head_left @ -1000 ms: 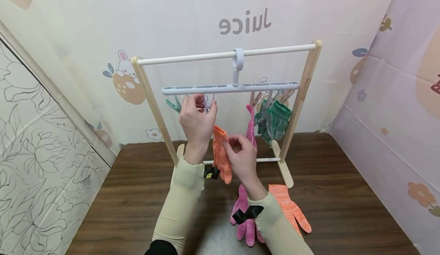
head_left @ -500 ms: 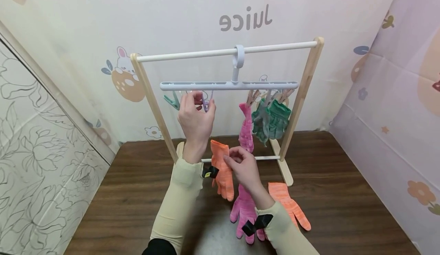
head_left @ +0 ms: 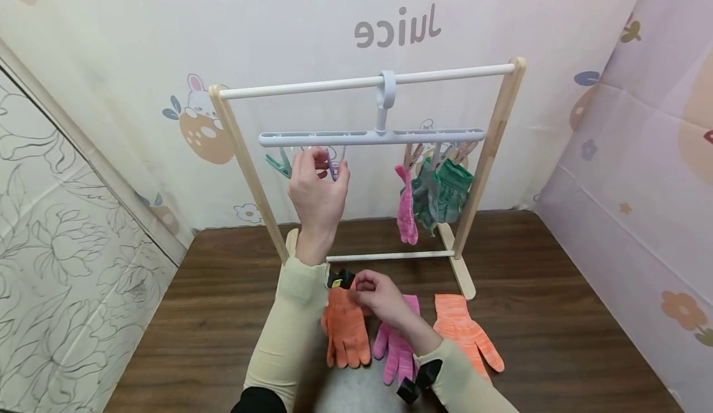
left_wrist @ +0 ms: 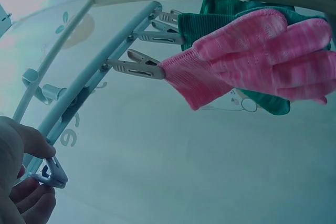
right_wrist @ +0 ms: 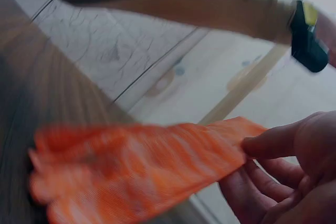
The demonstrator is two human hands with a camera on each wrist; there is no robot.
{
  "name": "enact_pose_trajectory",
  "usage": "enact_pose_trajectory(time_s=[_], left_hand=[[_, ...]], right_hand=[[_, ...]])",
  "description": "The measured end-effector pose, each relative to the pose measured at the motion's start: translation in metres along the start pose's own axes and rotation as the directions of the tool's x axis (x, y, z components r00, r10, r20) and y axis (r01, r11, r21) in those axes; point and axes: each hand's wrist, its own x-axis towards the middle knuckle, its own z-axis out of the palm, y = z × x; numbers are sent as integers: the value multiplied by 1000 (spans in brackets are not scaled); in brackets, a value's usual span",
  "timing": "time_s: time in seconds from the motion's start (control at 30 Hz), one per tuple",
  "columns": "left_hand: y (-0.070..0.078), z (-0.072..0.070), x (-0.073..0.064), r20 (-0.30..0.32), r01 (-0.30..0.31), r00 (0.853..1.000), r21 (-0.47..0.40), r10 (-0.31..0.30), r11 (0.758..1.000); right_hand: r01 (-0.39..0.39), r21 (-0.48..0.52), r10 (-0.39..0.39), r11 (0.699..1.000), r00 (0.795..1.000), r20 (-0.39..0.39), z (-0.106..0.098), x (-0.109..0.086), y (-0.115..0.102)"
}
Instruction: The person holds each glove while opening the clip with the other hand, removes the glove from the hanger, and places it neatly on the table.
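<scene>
My left hand (head_left: 319,199) is raised under the pale hanger bar (head_left: 317,139) and pinches a purple clothespin (head_left: 334,170) between thumb and fingers. In the left wrist view the clothespin (left_wrist: 54,174) holds no glove. Low over the table, my right hand (head_left: 383,300) pinches an orange glove (head_left: 348,332) by its cuff edge. In the right wrist view that glove (right_wrist: 142,169) hangs fingers-down, its fingertips close to the wood. A pink glove (head_left: 407,208) and green gloves (head_left: 452,193) hang clipped at the hanger's right end.
A wooden rack (head_left: 497,153) with a white top rod (head_left: 312,89) carries the hanger. Another pink glove (head_left: 397,351) and another orange glove (head_left: 465,329) lie on the dark table (head_left: 557,314). A green clothespin (head_left: 280,164) hangs unused at the left. A patterned curtain stands behind.
My right hand has moved down, taking the orange glove from just below the purple clothespin to close over the table. The left hand has stayed at the clothespin. The hanging pink glove has swung slightly.
</scene>
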Motion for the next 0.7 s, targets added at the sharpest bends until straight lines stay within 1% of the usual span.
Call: enact_pose_trajectory(time_s=[0.03,0.1,0.17,0.23,0.33,0.4,0.5,0.63,0.7], left_hand=[[0,0,0,2,1,1000,-2,-1,1000],[0,1,0,5,4,1000,-4,-4,1000],[-1,1,0,5,2,1000,-3,-2,1000],[-2,1,0,5,-2,1000,0,2,1000],[-2,1,1,9,-9,1000,-4,9,1000],[-2,1,2,15,-9,1000,-5,9,1000],[-2,1,1,21,-8,1000,-3,8,1000],[-3,1,-1,16,-7,1000,5,7,1000],[-3,1,-2,10,-7,1000,5,7,1000]], right_hand=[[-12,-23,13,1000,1000,7,0,1,3],[-19,-104,19,994,1000,-4,-2,3,10],[-10,-211,5,977,1000,-28,-4,4,14],[6,-330,-24,944,998,-51,-6,6,18],[19,-457,-57,889,996,-71,-9,7,19],[16,-509,-60,860,996,-70,-11,7,20],[-8,-549,-25,835,998,-52,-13,7,22],[-19,-628,2,778,1000,-28,-16,7,25],[-16,-667,-7,745,999,-31,-17,7,26]])
